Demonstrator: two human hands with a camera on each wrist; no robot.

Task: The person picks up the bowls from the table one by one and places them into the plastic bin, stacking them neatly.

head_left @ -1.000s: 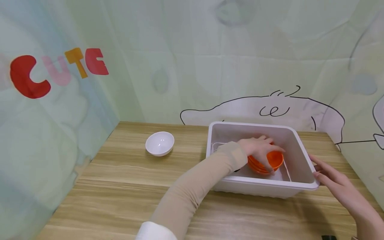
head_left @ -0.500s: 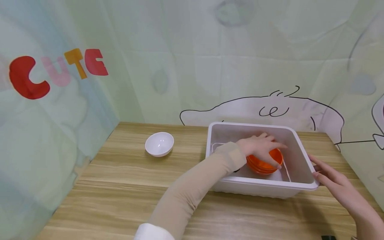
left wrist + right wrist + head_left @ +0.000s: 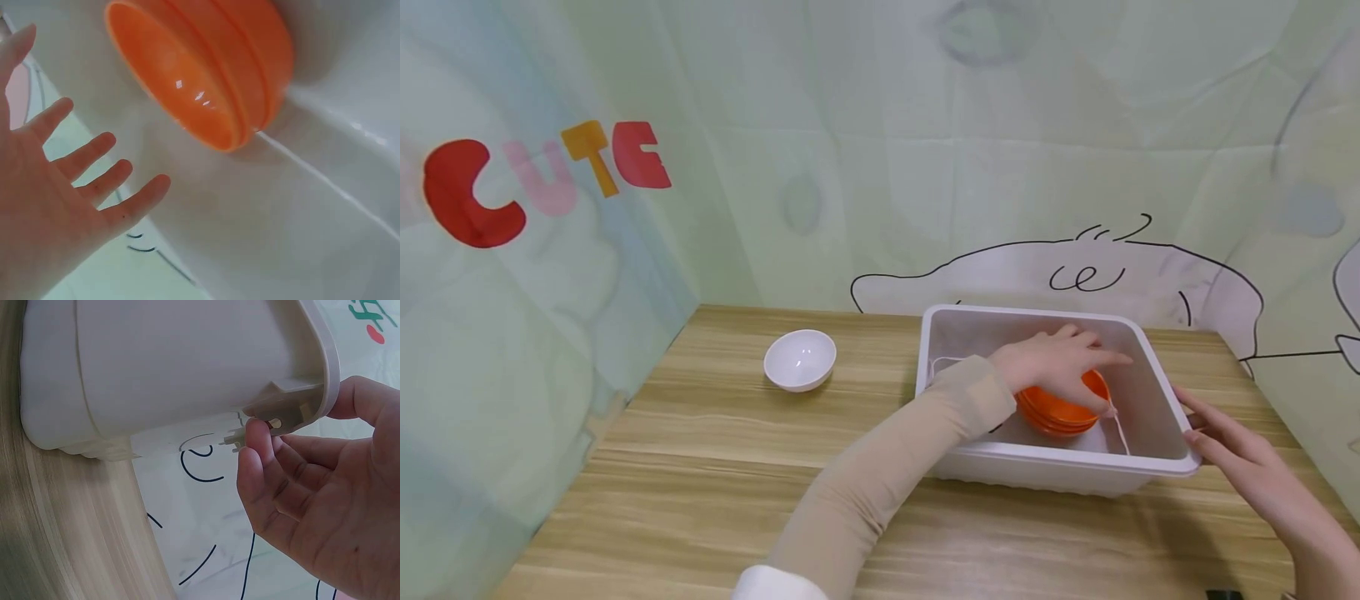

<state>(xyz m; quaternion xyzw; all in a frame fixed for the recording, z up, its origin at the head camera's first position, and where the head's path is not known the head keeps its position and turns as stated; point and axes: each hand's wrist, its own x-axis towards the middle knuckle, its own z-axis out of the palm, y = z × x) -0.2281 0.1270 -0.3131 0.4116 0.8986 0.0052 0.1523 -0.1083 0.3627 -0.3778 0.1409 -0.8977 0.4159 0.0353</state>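
A stack of orange bowls (image 3: 1054, 412) sits inside a white plastic bin (image 3: 1052, 460), toward its right half. Over the stack hovers my left hand (image 3: 1060, 367), fingers spread. The left wrist view shows those fingers (image 3: 103, 190) straight and apart from the orange bowls (image 3: 194, 75), with nothing held. My right hand (image 3: 1243, 458) holds the bin's right end by the rim. Seen from the right wrist, the fingers of that hand (image 3: 300, 481) curl under the bin's rim (image 3: 331, 375) with the thumb on its outer side.
A white bowl (image 3: 800, 361) stands by itself on the wooden table (image 3: 715, 467), left of the bin. A printed cloth (image 3: 887, 167) hangs behind and to the left. At the front right edge lies a small black object (image 3: 1223, 595).
My left hand has loosened from around the orange bowls, its thumb and fingers shifting slightly right and away from the stack's rim. The right hand has kept its place on the bin.
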